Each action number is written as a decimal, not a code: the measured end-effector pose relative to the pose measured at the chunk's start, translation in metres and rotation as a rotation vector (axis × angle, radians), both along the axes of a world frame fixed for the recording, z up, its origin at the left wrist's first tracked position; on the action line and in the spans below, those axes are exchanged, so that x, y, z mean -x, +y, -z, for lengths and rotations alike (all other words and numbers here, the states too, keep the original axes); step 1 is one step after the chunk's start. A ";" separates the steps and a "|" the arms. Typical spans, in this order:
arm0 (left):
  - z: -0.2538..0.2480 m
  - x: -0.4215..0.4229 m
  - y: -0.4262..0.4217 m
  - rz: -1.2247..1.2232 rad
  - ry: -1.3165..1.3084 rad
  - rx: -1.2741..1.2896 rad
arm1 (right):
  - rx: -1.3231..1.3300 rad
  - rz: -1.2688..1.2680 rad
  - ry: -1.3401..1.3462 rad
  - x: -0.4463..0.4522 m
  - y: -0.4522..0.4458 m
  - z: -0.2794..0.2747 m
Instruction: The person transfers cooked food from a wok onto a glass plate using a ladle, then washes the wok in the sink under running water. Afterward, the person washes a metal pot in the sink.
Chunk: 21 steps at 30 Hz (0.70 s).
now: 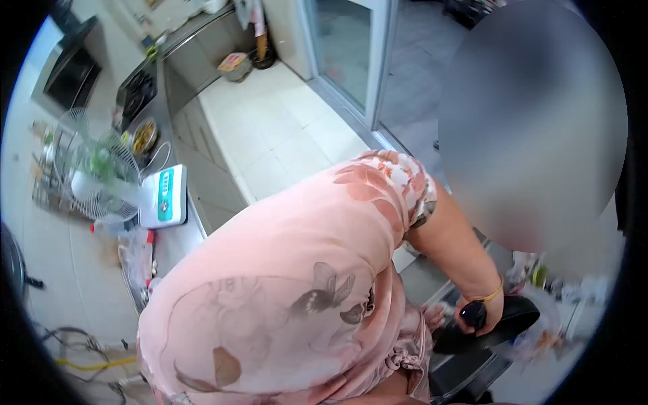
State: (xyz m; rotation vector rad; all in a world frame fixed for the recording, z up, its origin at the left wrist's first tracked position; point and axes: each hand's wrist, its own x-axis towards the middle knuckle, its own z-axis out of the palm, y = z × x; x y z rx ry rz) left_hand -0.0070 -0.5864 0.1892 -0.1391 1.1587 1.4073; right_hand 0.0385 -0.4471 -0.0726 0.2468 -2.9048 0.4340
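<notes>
Neither my left hand nor my right hand can be made out. Another person in a pink patterned top (270, 297) bends across the middle of the view, close to me. That person's hand (482, 314) is closed around the black handle (473, 314) of a dark pan (516, 320) at the lower right. Beside the pan, what look like fingers (435, 316) show; whose they are is unclear. A strip of skin shows at the bottom edge, too little to identify.
On the left counter are a white-and-teal box (164, 196), a wire rack (50, 179) and a bowl of food (144, 137). Pale floor tiles (277, 135) lead to a glass door (341, 50). Bags and packages (540, 331) crowd the lower right. A blurred oval covers the upper right.
</notes>
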 end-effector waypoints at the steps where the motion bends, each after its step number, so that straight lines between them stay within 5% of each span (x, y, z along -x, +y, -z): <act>1: 0.001 -0.017 -0.028 -0.128 -0.059 -0.065 | 0.023 -0.056 -0.012 -0.001 -0.020 0.003; 3: 0.003 -0.051 -0.097 -0.273 -0.147 -0.204 | 0.042 -0.167 -0.023 0.012 -0.066 0.012; 4: -0.015 0.017 -0.018 -0.299 -0.223 -0.217 | 0.074 -0.171 -0.072 0.059 -0.029 0.010; 10: -0.013 -0.084 -0.192 -0.514 -0.197 -0.549 | 0.101 -0.382 -0.116 0.070 -0.172 0.023; 15: -0.007 -0.144 -0.340 -0.805 -0.149 -0.636 | 0.098 -0.512 -0.251 0.074 -0.313 0.036; 21: 0.017 -0.249 -0.515 -1.441 0.035 -0.531 | 0.040 -0.679 -0.498 0.061 -0.471 0.062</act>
